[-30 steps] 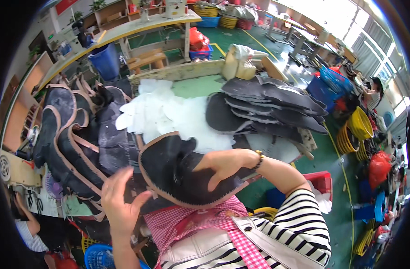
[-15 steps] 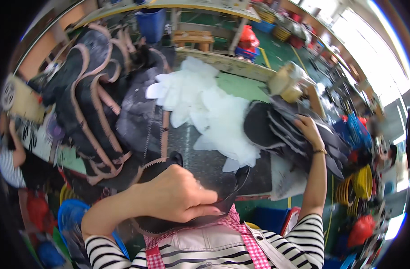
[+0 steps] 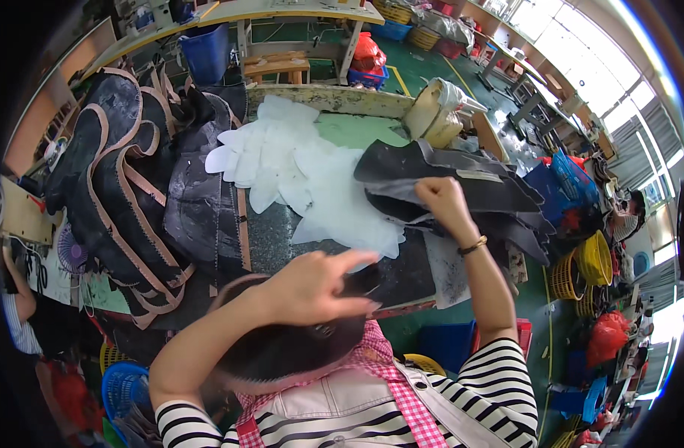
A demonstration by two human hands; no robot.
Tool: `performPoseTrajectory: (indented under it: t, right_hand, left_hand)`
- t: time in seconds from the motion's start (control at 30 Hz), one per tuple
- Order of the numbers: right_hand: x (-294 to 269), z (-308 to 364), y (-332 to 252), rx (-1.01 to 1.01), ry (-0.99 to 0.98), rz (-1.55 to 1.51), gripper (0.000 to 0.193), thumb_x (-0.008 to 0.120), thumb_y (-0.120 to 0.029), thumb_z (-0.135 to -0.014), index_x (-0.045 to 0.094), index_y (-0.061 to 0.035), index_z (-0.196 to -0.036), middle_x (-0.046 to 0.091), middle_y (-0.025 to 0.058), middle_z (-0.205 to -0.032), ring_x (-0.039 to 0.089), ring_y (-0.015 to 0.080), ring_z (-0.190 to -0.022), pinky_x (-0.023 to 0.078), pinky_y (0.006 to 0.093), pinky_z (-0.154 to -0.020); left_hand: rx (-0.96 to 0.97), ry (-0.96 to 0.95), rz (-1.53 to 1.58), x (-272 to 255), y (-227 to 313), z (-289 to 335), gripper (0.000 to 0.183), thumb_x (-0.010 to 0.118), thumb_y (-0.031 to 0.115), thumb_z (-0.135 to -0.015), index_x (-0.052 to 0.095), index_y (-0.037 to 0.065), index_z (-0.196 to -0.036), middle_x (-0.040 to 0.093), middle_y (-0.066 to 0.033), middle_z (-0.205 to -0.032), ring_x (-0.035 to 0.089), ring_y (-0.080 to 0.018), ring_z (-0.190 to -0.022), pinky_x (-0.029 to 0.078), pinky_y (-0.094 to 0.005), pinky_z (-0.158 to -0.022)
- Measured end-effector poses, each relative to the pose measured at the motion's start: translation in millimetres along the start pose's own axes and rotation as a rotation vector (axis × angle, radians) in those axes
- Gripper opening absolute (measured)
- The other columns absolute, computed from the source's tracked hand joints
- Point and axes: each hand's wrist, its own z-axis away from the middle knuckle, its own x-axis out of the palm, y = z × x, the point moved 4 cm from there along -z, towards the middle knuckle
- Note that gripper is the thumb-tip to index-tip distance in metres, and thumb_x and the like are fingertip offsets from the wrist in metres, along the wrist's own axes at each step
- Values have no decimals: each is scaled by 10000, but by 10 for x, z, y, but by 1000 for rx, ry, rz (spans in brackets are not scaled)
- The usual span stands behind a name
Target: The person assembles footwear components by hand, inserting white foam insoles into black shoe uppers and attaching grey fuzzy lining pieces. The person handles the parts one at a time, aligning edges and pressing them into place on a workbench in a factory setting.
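Pinching the raised edge of a dark sheet [image 3: 394, 192], the right grip [image 3: 444, 201] is curled into a near-fist, thumb pressed against the bent forefinger. Around and beyond it, fanning off to its right, lies a stack [image 3: 506, 198] of similar dark shapes. A bracelet [image 3: 472, 245] circles the wrist just below.

Nearer the body, the left grip [image 3: 312, 290] hangs with forefinger and thumb spread well apart, both pointing toward the right; whether its other fingers touch anything cannot be told. Directly beneath it, a black panel [image 3: 289, 355] with a tan border, partly blurred, rests against a pink checked apron [image 3: 410, 403].

Beyond the left grip, and left of the right one, white cutouts [image 3: 327, 187] overlap in a broad heap on the counter [image 3: 271, 231]. Well to the left of the left grip, tan-edged pieces [image 3: 80, 175] curl over one another in a dark pile. Past the right grip, at the counter's far side, stands a pale container [image 3: 435, 119].

Well right of the right grip, a yellow basket [image 3: 593, 257] and a red bag [image 3: 609, 337] line the workroom. Far left of the left grip, another person's striped sleeve [image 3: 24, 322] shows near a purple fan [image 3: 73, 246].
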Motion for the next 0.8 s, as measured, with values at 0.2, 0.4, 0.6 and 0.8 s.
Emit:
performPoseTrajectory:
  t: [0.2, 0.4, 0.6, 0.8]
  right_hand:
    - [5, 12, 54, 158, -13, -364, 227, 570, -163, -818, 594, 46, -735, 453, 15, -537, 396, 44, -560, 339, 300, -497]
    - [-116, -46, 612, 407, 75, -870, 164, 621, -156, -867, 688, -6, -868, 585, -44, -717, 490, 58, -624, 382, 261, -517]
    - [-2352, 335, 2123, 25, 956, -1426, 376, 415, -290, -963, 628, -29, -1128, 668, 150, -1117, 640, 298, -1036, 521, 474, -880]
    - [-2829, 613, 546, -313, 615, -1084, 299, 524, -222, -951, 600, -51, -1184, 638, 104, -1187, 614, 265, -1041, 515, 455, -856]
  left_hand:
    - [128, 41, -25, 172, -351, -1176, 1053, 773, 484, -725, 227, 7, -1489, 649, -263, -1067, 664, -305, -887, 490, -346, -860]
    - [-11, 16, -197, 233, -609, -1631, 875, 752, 518, -704, 477, -12, -1344, 637, -224, -1163, 624, -339, -1065, 468, -373, -946]
    - [-50, 48, -187, 222, -588, -1683, 710, 746, 523, -709, 638, -11, -1165, 674, -183, -1088, 641, -327, -1027, 491, -384, -918]
    - [-172, 165, -178, 40, -312, -1068, 594, 658, 568, -799, 667, -23, -855, 661, -246, -873, 663, -352, -851, 504, -418, -774]
